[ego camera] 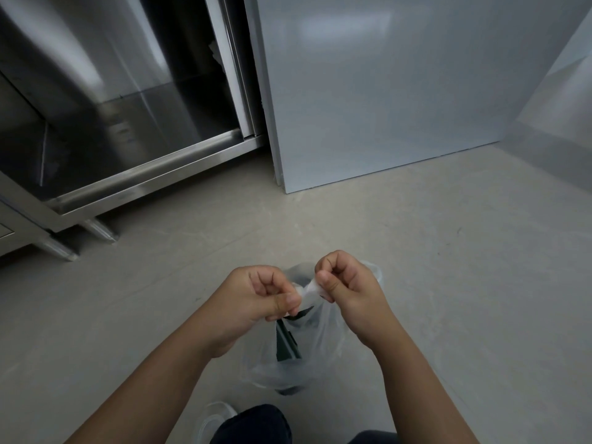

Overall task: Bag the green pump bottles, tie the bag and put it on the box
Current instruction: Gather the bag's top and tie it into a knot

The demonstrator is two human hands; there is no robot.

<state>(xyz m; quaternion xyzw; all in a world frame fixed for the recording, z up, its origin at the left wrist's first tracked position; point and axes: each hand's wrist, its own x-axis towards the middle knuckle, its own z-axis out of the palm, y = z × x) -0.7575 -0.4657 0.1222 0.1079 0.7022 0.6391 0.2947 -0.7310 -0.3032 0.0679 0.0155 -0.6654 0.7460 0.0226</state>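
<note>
Left hand [256, 291] and right hand [344, 282] each pinch the clear bag's [320, 344] gathered top; thin plastic may slip or tear, spilling green bottles [288, 342] onto the floor [448, 267].

Open floor [432, 267] ahead; steel cabinet [144, 177] and white panel [384, 91] block beyond.

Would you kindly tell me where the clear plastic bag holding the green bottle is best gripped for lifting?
Grip the bag by its bunched neck, from above, probably. The left hand and right hand pinch it there; the film gathers into a narrow twist, while the body below is slack around the green bottle.
</note>
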